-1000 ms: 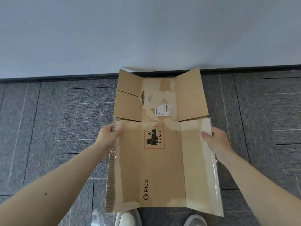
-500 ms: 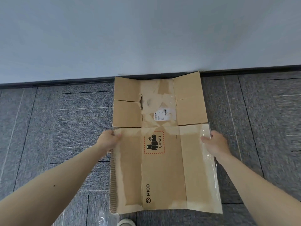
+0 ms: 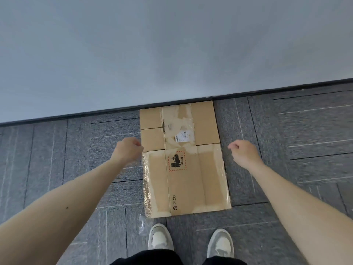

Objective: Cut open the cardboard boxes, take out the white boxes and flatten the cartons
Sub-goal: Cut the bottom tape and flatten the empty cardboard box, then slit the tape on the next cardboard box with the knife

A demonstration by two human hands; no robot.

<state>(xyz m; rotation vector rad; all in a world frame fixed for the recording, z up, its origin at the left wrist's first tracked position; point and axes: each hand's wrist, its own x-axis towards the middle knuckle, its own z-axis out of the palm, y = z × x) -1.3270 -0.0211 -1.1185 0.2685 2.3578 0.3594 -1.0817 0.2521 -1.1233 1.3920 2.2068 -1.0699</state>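
A flattened brown carton (image 3: 191,180) lies on the carpet with its far flaps against the wall. It bears a PICO logo, a red-framed UN 3481 label and a small white sticker. Clear tape hangs along its left edge. My left hand (image 3: 128,150) hovers by the carton's left edge, fingers loosely curled, holding nothing. My right hand (image 3: 244,153) hovers just right of the carton's right edge, also loosely curled and empty. No white boxes are in view.
A pale wall (image 3: 172,54) with a black baseboard (image 3: 76,116) runs across the far side. Grey carpet tiles (image 3: 286,131) cover the floor. My two shoes (image 3: 160,239) stand just behind the carton's near edge. A scrap of clear plastic (image 3: 142,224) lies by the left shoe.
Both hands have let go of the carton, which now lies flat on the floor by the wall. The hands have drawn back and apart, and my view has risen.
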